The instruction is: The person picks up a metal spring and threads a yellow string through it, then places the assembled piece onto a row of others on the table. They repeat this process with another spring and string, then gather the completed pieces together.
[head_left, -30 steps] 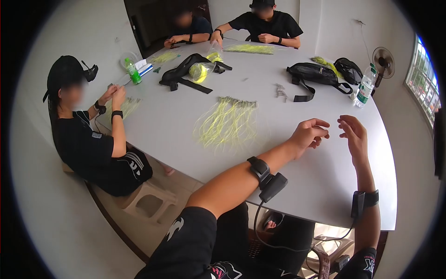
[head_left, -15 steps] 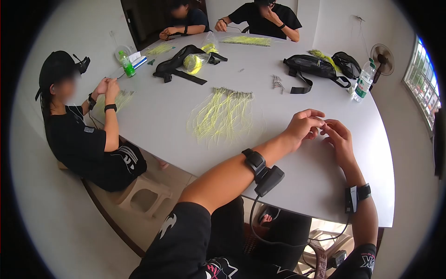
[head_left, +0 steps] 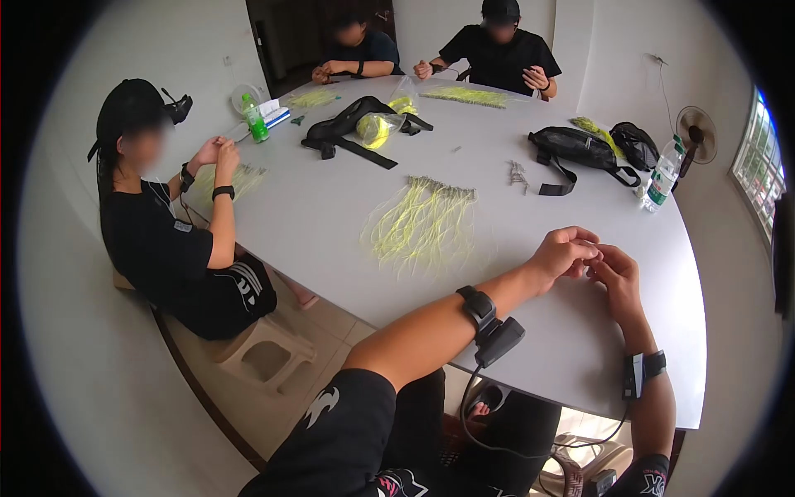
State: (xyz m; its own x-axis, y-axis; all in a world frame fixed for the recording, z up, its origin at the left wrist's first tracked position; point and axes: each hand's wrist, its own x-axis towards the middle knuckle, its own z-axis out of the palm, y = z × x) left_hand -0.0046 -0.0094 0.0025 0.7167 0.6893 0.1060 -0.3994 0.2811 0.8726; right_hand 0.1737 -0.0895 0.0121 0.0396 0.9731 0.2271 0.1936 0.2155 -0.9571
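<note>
My left hand (head_left: 567, 255) and my right hand (head_left: 618, 277) meet fingertip to fingertip above the right part of the table. Both are closed in a pinch; whatever sits between the fingertips is too small to make out. To the left of them lies a spread of thin yellow strands (head_left: 421, 225), with small dark pieces in a row along its far end. A small heap of slim metal pieces (head_left: 518, 176) rests on the tabletop beyond my hands.
A water bottle (head_left: 662, 176) stands at the table's right edge, beside a black waist bag (head_left: 571, 147). Another black bag (head_left: 352, 124) and a clear bag with yellow line (head_left: 374, 130) lie mid-table. A green bottle (head_left: 254, 118) stands near a seated person (head_left: 157, 224); two people sit opposite.
The view has tilted and shifted, so the table sits lower and further right. My fingertips have come closer together. The person at far right has lowered a hand from the face.
</note>
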